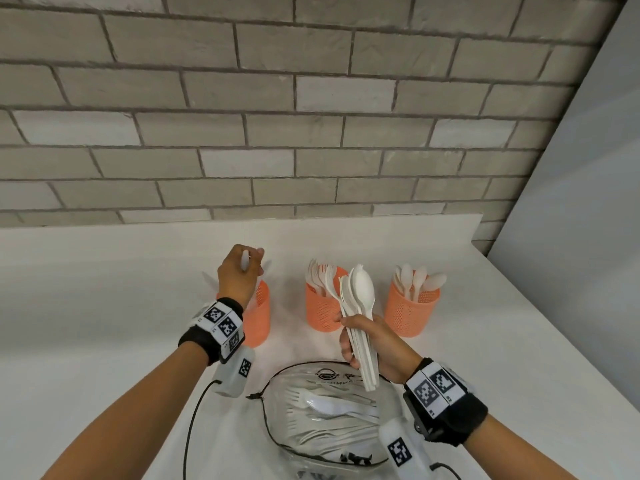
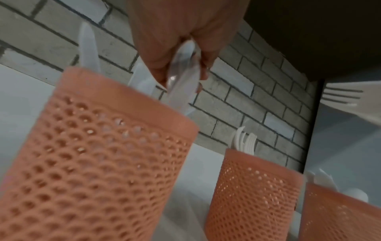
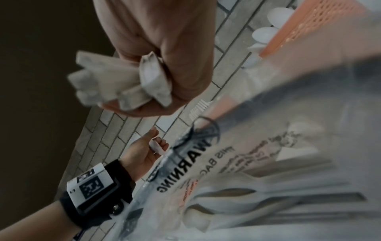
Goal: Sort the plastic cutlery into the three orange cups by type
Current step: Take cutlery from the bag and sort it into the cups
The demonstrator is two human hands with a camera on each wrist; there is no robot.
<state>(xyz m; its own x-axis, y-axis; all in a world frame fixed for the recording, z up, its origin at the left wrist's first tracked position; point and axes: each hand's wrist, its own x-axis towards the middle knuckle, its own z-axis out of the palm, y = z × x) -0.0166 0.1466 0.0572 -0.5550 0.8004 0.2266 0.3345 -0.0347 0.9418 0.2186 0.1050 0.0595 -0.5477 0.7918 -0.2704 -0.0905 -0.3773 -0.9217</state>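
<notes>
Three perforated orange plastic cups stand in a row on the white surface (image 1: 104,306), in front of the grey brick wall (image 1: 311,98). Taking the middle orange cup (image 1: 323,311) as the landmark: it holds white plastic forks (image 1: 320,275), tines up. The cup to its right (image 1: 410,311) holds white plastic spoons (image 1: 420,278), bowls up. The cup to its left (image 1: 261,315) holds white plastic knives (image 2: 88,47), blades sticking up past the rim.

The left hand (image 1: 239,275) hovers over that left cup, its fingers (image 2: 156,65) pinched on a single white plastic knife (image 2: 181,81) whose lower end reaches the cup's mouth. The right hand (image 1: 375,342) is just in front of the middle cup, its fingers curled tight around a mixed bundle of white plastic cutlery (image 1: 358,317), held upright with a spoon bowl at the top.

Nearer the person than the middle cup lies a clear plastic bag with a black drawstring (image 1: 277,386); more white cutlery (image 1: 329,410), forks and spoons among it, lies inside.
</notes>
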